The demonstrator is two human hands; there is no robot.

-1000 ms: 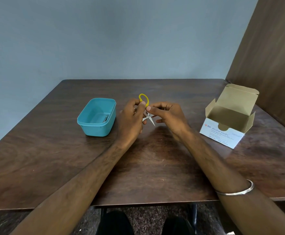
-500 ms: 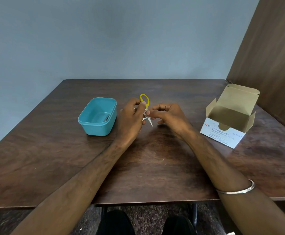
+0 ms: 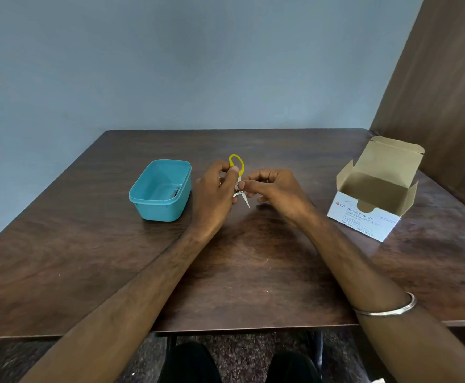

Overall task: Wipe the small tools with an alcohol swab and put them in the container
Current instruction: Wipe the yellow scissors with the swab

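Observation:
Small scissors (image 3: 239,172) with yellow loop handles and thin steel blades are held above the middle of the table. My left hand (image 3: 214,194) grips them by the handles, the blades pointing down and toward me. My right hand (image 3: 275,190) pinches the blades near the pivot between thumb and fingers; a swab between those fingers is too hidden to make out. The teal plastic container (image 3: 161,189) stands just left of my left hand, with a small metal tool (image 3: 174,192) lying inside it.
An open cardboard box of alcohol swabs (image 3: 375,194) stands at the right of the dark wooden table (image 3: 242,272). A brown wall panel rises at the far right. My shoes show under the table's near edge.
The blades have closed from a spread position to nearly together. Both hands stay in the same spot, with my right fingers shifting slightly along the blades.

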